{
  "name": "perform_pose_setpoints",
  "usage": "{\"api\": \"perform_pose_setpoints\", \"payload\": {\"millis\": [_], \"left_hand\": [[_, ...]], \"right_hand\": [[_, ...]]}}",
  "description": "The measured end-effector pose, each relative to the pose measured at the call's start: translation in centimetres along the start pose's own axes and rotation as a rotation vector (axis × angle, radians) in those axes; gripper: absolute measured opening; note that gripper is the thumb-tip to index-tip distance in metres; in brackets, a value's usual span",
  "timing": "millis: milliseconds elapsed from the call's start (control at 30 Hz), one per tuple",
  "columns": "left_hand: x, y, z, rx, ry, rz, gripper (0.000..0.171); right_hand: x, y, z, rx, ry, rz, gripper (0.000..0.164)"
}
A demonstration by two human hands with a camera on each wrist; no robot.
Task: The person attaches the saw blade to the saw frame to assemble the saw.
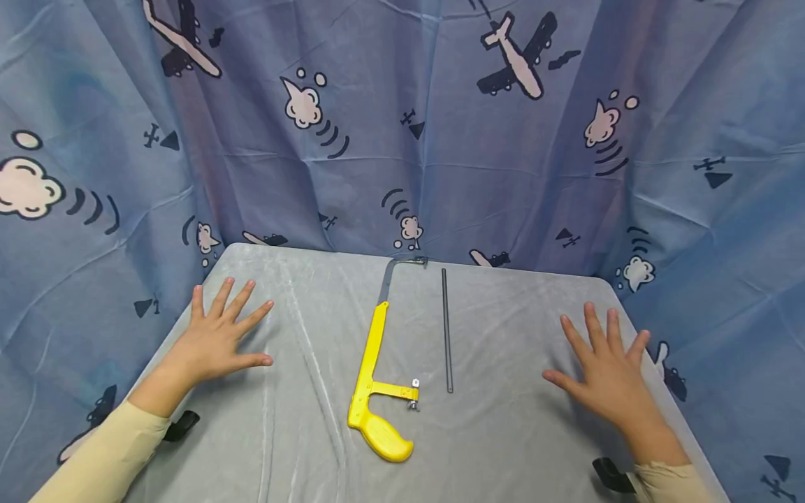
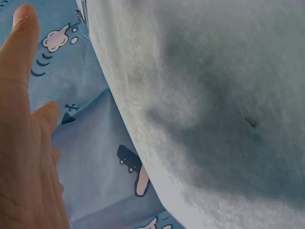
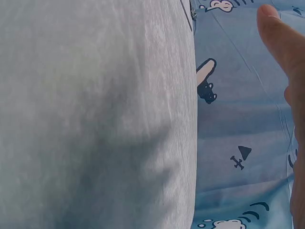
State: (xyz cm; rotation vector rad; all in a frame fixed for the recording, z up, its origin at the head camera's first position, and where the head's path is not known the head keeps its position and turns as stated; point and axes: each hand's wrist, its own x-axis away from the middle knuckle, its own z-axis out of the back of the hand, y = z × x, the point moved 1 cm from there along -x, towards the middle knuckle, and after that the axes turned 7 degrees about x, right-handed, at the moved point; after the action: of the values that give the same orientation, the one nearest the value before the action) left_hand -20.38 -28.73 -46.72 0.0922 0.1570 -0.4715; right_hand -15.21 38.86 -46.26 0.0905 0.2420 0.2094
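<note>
A yellow hacksaw frame point(image 1: 371, 356) lies on the grey cloth-covered table point(image 1: 503, 433), its handle toward me and its bent grey end near the far edge. To its right, apart from it, lies a thin dark hacksaw blade point(image 1: 447, 332). My left hand point(image 1: 216, 342) is spread over the table's left side, holding nothing. Over the right side my right hand point(image 1: 606, 370) is likewise spread, with nothing in it. Both hands cast shadows on the cloth. In the left wrist view part of the left hand point(image 2: 28, 133) shows; the right wrist view shows part of the right hand point(image 3: 295, 76).
A blue curtain point(image 1: 377, 140) printed with planes and clouds hangs behind and along both sides of the table. Dark wrist-strap pieces point(image 1: 181, 426) stick out by the sleeves. Long creases run through the cloth left of the frame.
</note>
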Motion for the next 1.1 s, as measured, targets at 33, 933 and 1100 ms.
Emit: {"api": "perform_pose_setpoints", "payload": {"millis": [33,933,1100], "left_hand": [[-0.1,0.1,0.0,0.002,-0.003,-0.002,0.102],[-1.7,2.2,0.4,0.201,-0.107,0.031,0.096],[-2.1,2.7,0.4,0.268,-0.118,0.028,0.097]], "right_hand": [[-0.1,-0.1,0.0,-0.002,0.002,0.0,0.111],[-1.4,-2.0,-0.5,-0.075,0.052,-0.121,0.105],[-1.4,-2.7,-0.7,-0.135,0.045,-0.153,0.104]]}}
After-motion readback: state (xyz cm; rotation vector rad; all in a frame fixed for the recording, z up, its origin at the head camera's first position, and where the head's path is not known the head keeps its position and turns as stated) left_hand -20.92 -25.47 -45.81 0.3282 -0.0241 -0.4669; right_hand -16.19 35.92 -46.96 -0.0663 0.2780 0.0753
